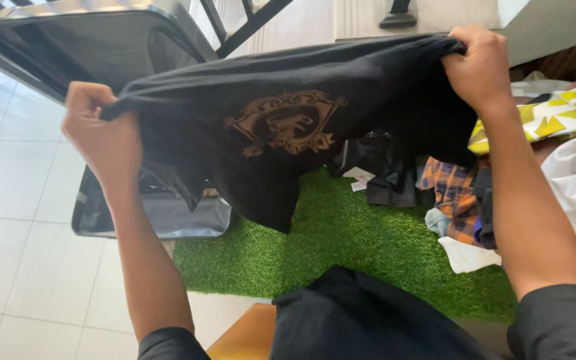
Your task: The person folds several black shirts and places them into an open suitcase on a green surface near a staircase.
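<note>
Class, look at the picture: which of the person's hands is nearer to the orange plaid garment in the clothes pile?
Right. The right hand grips the black shirt almost directly above the plaid garment; the left hand holds the shirt's other end, far across the frame.

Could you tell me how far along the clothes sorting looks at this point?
Done: nothing clearly; the open suitcase interior is mostly hidden. In hand: the left hand and right hand hold a black T-shirt stretched out above the green mat. Left: a pile of clothes lies unfolded on the right.
</note>
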